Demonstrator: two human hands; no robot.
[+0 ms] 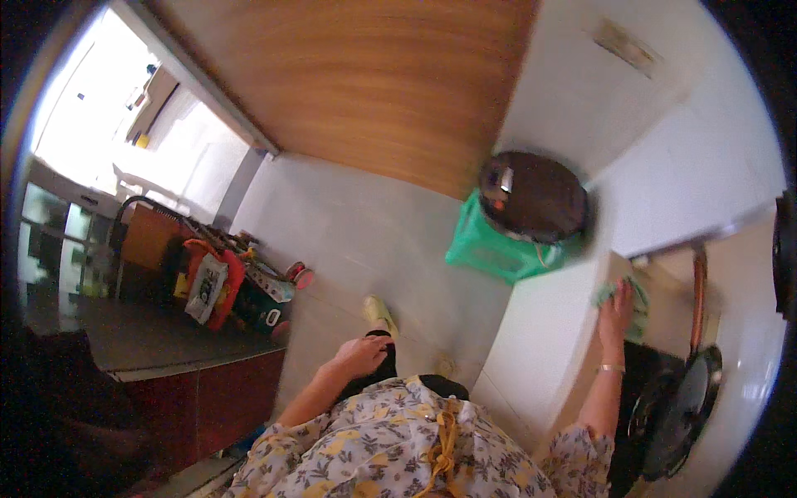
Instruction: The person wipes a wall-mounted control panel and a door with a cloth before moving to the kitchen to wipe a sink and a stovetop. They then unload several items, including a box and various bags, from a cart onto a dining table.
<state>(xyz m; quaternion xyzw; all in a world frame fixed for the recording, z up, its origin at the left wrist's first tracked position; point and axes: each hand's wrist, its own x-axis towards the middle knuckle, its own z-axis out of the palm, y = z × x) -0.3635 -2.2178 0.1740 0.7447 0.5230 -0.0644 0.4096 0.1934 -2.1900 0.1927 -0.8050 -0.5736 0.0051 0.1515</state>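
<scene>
My right hand (614, 313) presses a light green cloth (638, 317) onto the end of the beige countertop (669, 286), close to its front edge. A bracelet circles that wrist. Just beyond the hand is a dark frying pan (682, 414) with a long brown handle (698, 299); it is over a black cooktop (638, 389), partly hidden by my forearm. My left hand (363, 356) hangs in front of my thigh, its fingers loosely bent, and nothing shows in it.
A green plastic stool (492, 249) bearing a round dark-lidded object (535, 196) stands past the counter's end. Beside it rises a wooden panel (373, 81). To my left, a dark-topped cabinet (187, 342) carries bags and boxes. A tiled floor (336, 218) lies between.
</scene>
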